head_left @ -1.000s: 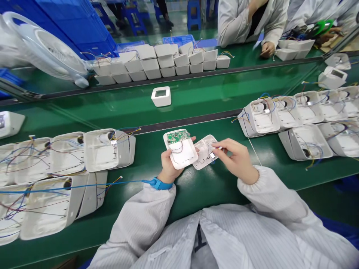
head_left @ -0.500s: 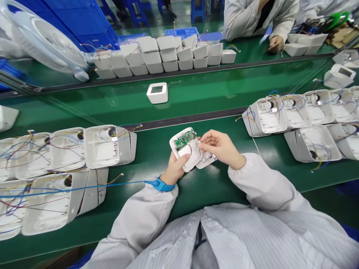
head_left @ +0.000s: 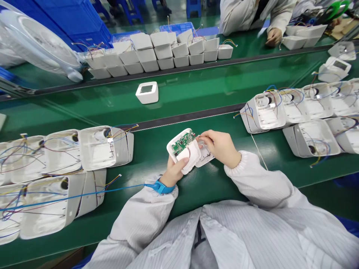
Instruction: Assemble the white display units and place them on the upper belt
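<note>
My left hand (head_left: 174, 170) grips a small white housing half (head_left: 188, 157) that carries a green circuit board (head_left: 182, 142) at its top. A blue wrist strap (head_left: 160, 186) with a blue cord circles that wrist. My right hand (head_left: 220, 146) is closed in a pinch at the board's right edge, on a small connector I can barely make out. A second white housing half (head_left: 206, 157) lies on the green table (head_left: 157, 149) under my right hand, joined by thin wires.
Rows of white wired housings lie at my left (head_left: 95, 147) and right (head_left: 266, 112). A lone white unit (head_left: 147, 92) sits on the belt beyond. Stacked white shells (head_left: 157, 52) and a white fan (head_left: 39, 41) stand farther back. Another person's hand (head_left: 273, 36) rests at the far right.
My right hand moved left from the loose housing half to the circuit board's edge. The left hand brought its housing closer to the other half and tilted it.
</note>
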Demonstrator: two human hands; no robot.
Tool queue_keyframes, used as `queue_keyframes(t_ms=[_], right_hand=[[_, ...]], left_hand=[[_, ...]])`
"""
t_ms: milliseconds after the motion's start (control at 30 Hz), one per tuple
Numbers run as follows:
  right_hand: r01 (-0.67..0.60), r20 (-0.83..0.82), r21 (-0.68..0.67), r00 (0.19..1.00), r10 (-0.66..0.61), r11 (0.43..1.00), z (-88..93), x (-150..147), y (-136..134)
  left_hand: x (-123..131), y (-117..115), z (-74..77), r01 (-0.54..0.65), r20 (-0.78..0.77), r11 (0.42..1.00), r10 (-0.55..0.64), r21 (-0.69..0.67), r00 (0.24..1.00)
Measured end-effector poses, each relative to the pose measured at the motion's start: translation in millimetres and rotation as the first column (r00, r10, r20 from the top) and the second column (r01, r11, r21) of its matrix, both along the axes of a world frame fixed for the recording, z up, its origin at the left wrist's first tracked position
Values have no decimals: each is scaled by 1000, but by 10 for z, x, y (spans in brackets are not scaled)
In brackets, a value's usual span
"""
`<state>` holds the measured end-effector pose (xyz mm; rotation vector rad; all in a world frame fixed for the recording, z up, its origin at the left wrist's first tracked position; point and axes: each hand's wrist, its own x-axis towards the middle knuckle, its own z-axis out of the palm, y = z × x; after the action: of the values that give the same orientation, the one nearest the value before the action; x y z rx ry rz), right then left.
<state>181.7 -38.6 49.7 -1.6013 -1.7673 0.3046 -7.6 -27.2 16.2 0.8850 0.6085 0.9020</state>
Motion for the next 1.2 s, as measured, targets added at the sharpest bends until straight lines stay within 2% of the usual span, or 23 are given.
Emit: queue_keyframes(t_ms=[167, 300, 533, 600, 800, 967, 1200], right_hand=[[-28, 70, 13, 997, 27, 1000, -9, 0, 6], [-46, 189, 4, 981, 45, 999, -18, -2, 4], [19, 278, -92, 961, 8, 996, 46, 32, 1], [1, 259, -105, 965, 27, 995, 77, 26, -18], [-158, 103, -74, 981, 165, 985, 142, -97, -112], [-128, 76, -86, 988, 135, 988, 96, -149, -130], [-115, 38, -52, 992, 117, 992, 59, -144, -116]], left_hand=[[29, 25, 21, -64, 25, 998, 64, -26, 998], [30, 41, 16, -51, 55, 997, 55, -62, 997], [12, 47, -25, -9, 40, 997, 12, -78, 999], [10, 50, -53, -13, 11, 999, 13, -46, 1000], [12, 18, -195, -144, -152, 988, 150, 47, 977], [12, -4, -265, -138, -168, 989, 144, 50, 975], [28, -5, -249, -134, -153, 990, 138, 33, 979]])
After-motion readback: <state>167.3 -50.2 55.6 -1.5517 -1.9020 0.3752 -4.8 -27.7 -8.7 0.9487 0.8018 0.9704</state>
